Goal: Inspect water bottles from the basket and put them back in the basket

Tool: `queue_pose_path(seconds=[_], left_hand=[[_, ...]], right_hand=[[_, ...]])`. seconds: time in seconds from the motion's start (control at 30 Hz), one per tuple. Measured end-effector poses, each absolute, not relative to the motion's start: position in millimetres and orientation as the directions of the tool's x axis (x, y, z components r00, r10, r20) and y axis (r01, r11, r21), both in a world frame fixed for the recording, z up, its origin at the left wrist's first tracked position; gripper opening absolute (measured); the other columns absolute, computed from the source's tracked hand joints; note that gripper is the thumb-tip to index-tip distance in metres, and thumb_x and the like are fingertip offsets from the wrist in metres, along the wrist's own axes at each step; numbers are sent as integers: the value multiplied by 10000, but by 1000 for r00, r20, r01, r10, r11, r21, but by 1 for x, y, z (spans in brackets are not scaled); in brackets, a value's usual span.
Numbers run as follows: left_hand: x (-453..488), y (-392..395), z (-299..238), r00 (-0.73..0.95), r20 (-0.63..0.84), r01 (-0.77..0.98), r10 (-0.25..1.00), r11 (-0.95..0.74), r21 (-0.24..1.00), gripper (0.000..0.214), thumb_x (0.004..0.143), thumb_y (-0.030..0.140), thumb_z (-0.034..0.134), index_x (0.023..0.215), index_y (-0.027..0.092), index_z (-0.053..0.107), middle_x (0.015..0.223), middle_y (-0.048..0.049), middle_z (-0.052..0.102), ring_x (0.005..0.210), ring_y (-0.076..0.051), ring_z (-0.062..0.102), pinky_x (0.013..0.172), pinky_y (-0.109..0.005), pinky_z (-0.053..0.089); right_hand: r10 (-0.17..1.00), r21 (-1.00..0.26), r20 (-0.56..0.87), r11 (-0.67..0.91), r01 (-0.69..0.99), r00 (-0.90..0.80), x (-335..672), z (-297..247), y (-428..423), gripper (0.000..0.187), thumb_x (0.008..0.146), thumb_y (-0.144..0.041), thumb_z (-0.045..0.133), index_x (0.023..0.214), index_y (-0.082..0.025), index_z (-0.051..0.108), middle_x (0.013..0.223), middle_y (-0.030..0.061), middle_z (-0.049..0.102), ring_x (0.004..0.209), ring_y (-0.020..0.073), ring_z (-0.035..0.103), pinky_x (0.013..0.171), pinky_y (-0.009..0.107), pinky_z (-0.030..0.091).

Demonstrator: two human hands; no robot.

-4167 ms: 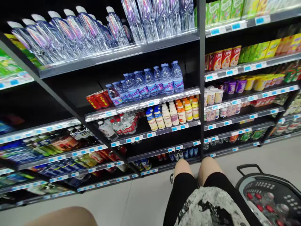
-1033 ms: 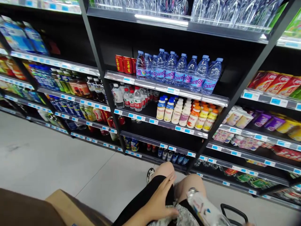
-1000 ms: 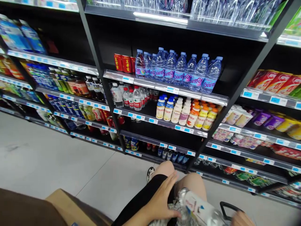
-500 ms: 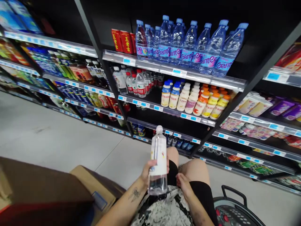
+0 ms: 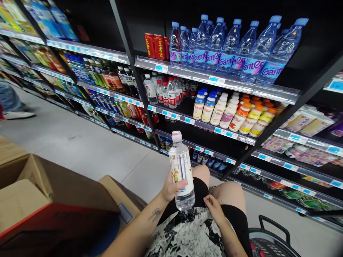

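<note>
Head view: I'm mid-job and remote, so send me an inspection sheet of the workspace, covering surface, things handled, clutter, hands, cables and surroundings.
Surface: pale floor, thin seam and faint dark mark visible.
Things handled: clear bottle with pale cap and printed label, nearly upright.
Clutter: open cardboard box at left; black basket at lower right, red caps inside.
Hands: left hand wrapped around the bottle's lower half; right hand loosely curled, apart from it.
Cables: nothing seen.
Surroundings: shelves of drinks ahead; another person's leg, far left.
</note>
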State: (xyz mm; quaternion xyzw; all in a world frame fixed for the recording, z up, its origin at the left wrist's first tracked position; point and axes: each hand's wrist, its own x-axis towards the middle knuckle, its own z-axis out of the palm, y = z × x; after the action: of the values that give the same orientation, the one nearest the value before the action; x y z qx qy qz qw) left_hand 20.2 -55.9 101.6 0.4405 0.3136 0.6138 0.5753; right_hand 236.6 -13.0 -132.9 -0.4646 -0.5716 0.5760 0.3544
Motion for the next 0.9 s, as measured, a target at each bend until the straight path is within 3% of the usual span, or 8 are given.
queue_pose_path(seconds=[0.13, 0.4, 0.47, 0.53, 0.63, 0.73, 0.8, 0.9], left_hand=[[24, -57, 117, 9, 282, -298, 959, -266, 917, 438, 645, 380, 857, 968, 136, 689, 852, -85, 710, 790, -220, 658, 721, -308, 542], [21, -66, 111, -81, 320, -177, 944, -329, 927, 454, 642, 335, 840, 1009, 136, 660, 900, -100, 717, 805, -232, 675, 773, -351, 562], [22, -69, 115, -63, 317, -249, 946, -323, 913, 482, 626, 356, 842, 1010, 133, 656, 868, -93, 701, 767, -217, 660, 734, -331, 555], [24, -70, 124, -12, 293, -433, 956, -269, 860, 593, 579, 396, 851, 1070, 144, 636, 871, -86, 688, 744, -204, 645, 685, -307, 548], [24, -68, 133, 126, 307, -725, 943, -124, 678, 682, 517, 509, 846, 1056, 176, 593, 778, -50, 635, 606, -147, 572, 516, -239, 486], [20, -61, 125, 263, 308, -860, 914, 77, 505, 698, 507, 747, 791, 890, 231, 518, 476, 76, 396, 343, -68, 278, 304, -203, 264], [15, -57, 110, 219, 244, -911, 945, 108, 399, 740, 523, 892, 692, 845, 265, 468, 381, 130, 214, 295, -59, 79, 259, -219, 141], [7, -54, 87, 100, 192, -940, 976, 29, 341, 771, 531, 976, 595, 841, 282, 461, 345, 140, 183, 289, -65, 14, 264, -229, 128]], right_hand=[[936, -986, -136, -94, 139, -326, 238, -132, -12, 621, 734, -801, 596, 754, -182, 542, 697, 0, 471, 712, 187, 460, 709, 298, 337], [929, -984, -146, -99, 151, -340, 237, -135, -11, 633, 722, -818, 583, 754, -188, 535, 665, -6, 466, 682, 185, 457, 689, 300, 334], [930, -984, -141, -93, 152, -341, 237, -135, -11, 634, 727, -820, 578, 753, -188, 537, 668, -3, 473, 692, 188, 462, 697, 300, 339], [931, -984, -136, -87, 154, -339, 237, -135, -11, 632, 732, -818, 579, 747, -188, 540, 669, -4, 470, 698, 188, 458, 701, 299, 339], [932, -984, -129, -80, 157, -338, 238, -137, -12, 623, 747, -811, 577, 744, -189, 545, 672, -2, 473, 699, 189, 458, 701, 298, 335], [933, -985, -125, -76, 156, -336, 239, -141, -12, 609, 759, -802, 578, 746, -195, 545, 674, 3, 487, 698, 193, 465, 705, 301, 338], [934, -986, -121, -73, 152, -337, 240, -143, -13, 596, 767, -794, 581, 750, -199, 543, 680, 4, 490, 705, 197, 473, 710, 302, 347], [932, -987, -117, -70, 144, -344, 241, -142, -13, 591, 772, -788, 583, 750, -198, 540, 696, 4, 484, 721, 200, 477, 715, 303, 355]])
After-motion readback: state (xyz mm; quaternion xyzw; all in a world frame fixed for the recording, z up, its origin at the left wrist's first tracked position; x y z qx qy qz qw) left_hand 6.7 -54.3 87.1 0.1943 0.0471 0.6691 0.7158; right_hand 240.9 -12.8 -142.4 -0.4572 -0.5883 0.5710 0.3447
